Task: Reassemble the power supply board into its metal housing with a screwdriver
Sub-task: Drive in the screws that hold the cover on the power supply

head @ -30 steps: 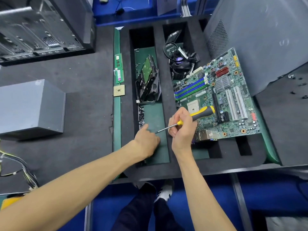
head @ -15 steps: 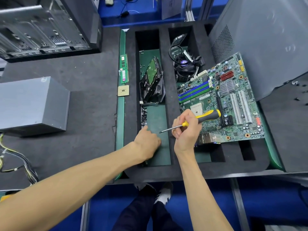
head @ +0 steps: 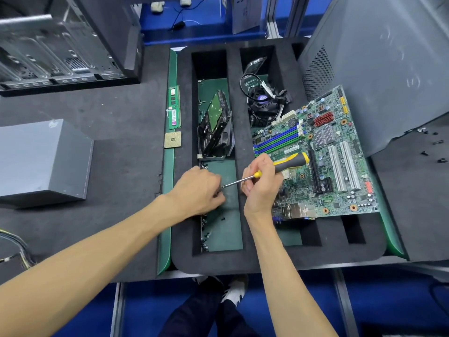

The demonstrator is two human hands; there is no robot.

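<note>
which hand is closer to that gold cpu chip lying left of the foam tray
Left. The left hand sits just below and right of the CPU chip; the right hand, gripping the screwdriver, is farther right.

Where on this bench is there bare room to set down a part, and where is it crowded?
Free: the dark mat between the grey metal box and the memory stick. Crowded: the left foam slot, with the hard drive, loose screws and left hand; the motherboard covers the right slots.

Motherboard [head: 323,156] on foam tray [head: 255,261] — RAM stick [head: 175,108] alongside
</note>
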